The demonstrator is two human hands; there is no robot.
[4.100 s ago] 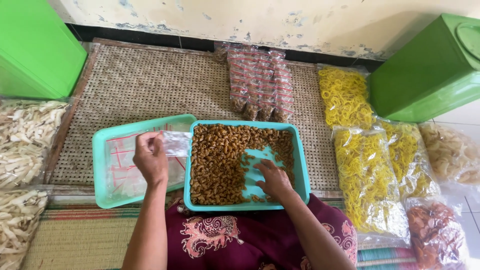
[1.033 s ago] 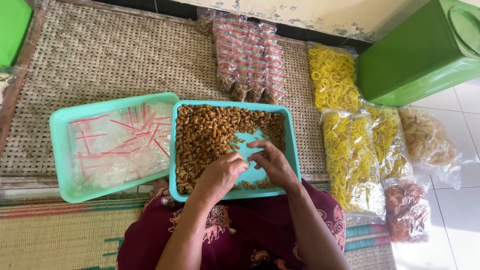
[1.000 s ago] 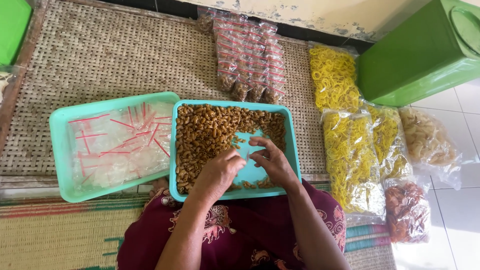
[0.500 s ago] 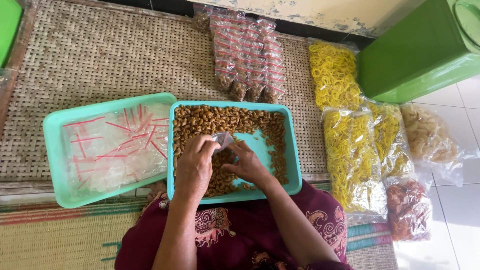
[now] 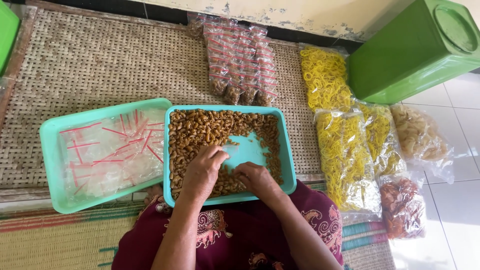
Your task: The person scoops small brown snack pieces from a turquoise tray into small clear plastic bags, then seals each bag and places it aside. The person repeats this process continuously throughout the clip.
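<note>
Tray [image 5: 285,150] of brown snacks [image 5: 200,132], empty bags [image 5: 110,152] left, yellow packs [image 5: 345,150] right

Woven mat [image 5: 90,65] underneath. Left: mint tray [image 5: 50,145] of empty clear bags with red strips. Far centre: filled small packets [image 5: 240,60] in rows. Right: bags of yellow ring snacks [image 5: 345,150], green bin [image 5: 415,50], pale crackers [image 5: 415,135], reddish chips [image 5: 402,207].

Snack tray [image 5: 285,150] sits right of bag tray [image 5: 50,150], filled packets [image 5: 240,60] apparently behind.

Left hand [image 5: 201,172], right hand [image 5: 256,178]: both curled
</note>
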